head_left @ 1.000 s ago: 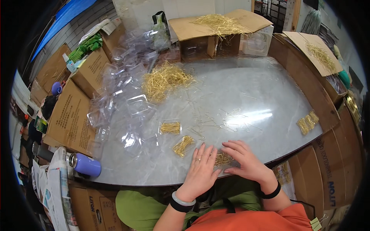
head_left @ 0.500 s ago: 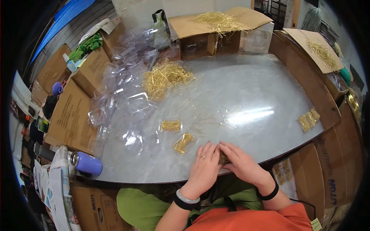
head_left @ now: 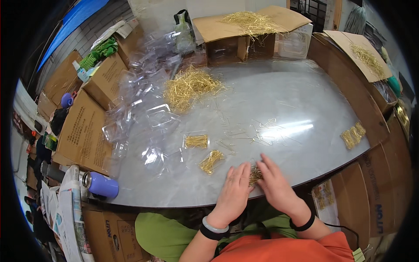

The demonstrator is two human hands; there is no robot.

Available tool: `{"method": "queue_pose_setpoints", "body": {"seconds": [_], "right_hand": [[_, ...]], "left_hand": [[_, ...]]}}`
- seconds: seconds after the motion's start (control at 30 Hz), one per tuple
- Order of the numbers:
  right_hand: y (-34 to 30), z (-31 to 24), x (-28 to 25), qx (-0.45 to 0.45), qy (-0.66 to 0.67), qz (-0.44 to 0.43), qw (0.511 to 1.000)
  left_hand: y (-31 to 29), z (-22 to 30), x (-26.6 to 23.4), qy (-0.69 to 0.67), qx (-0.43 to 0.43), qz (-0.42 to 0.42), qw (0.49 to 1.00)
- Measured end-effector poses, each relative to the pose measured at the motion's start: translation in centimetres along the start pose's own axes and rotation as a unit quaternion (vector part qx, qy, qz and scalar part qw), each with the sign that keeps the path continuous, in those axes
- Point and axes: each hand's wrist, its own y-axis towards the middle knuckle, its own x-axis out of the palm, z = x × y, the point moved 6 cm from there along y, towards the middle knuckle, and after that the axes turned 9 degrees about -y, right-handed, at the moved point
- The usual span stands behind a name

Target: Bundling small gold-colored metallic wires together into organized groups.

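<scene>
Between my two hands, near the table's front edge, sits a small bundle of gold wire hooks [head_left: 255,175], partly hidden by the fingers. My left hand [head_left: 234,190] lies along the bundle's left side with its fingers stretched out. On the other side, my right hand [head_left: 276,183] has straight fingers, slightly blurred, with the palm facing the bundle. Left of the hands are a tied-looking gold wire bundle [head_left: 211,162] and, just behind it, a neat bundle in a clear plastic box [head_left: 196,141]. Loose wire hooks [head_left: 266,131] lie scattered beyond my hands.
A big heap of gold wire [head_left: 190,89] stands farther back, beside piled clear plastic boxes [head_left: 148,96]. More packed bundles [head_left: 353,135] rest at the right edge. A purple bottle [head_left: 100,184] stands at the left front. Cardboard boxes [head_left: 83,131] border the table [head_left: 297,100].
My right hand has lifted and its fingers have opened away from the bundle, uncovering more of it. The left hand stays beside the bundle. The whole view has shifted slightly.
</scene>
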Motion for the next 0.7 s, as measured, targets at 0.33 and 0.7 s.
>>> {"method": "queue_pose_setpoints", "body": {"seconds": [0.33,0.7], "right_hand": [[2.2,1.2,-0.9,-0.071,-0.017,-0.124,0.990],[2.1,0.0,-0.4,-0.103,-0.009,-0.095,0.990]], "left_hand": [[-0.1,-1.0,-0.7,-0.089,0.006,-0.026,0.996],[-3.6,0.4,-4.2,0.021,-0.112,0.094,0.989]]}}
